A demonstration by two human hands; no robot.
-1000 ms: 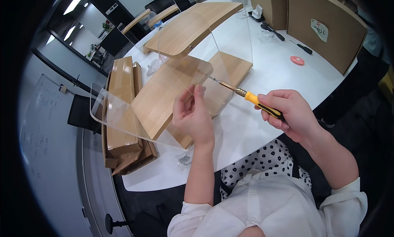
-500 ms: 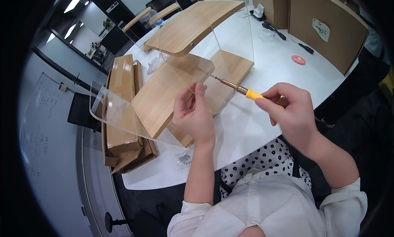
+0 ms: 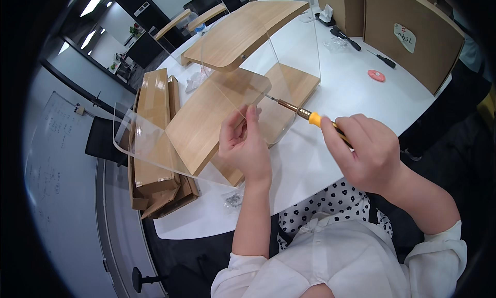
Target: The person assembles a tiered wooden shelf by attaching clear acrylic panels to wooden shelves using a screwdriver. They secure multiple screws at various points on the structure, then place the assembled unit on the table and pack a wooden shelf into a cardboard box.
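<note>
Right grip wraps tight around a screwdriver (yellow handle), its tip against the clear panel. Left grip pinches that panel's edge, fingers curled, above a wooden board on the white desk.

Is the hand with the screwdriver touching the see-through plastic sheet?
Apart. The head view shows the right hand gripping the screwdriver handle, with white table plainly visible between it and the clear plastic sheet.
</note>
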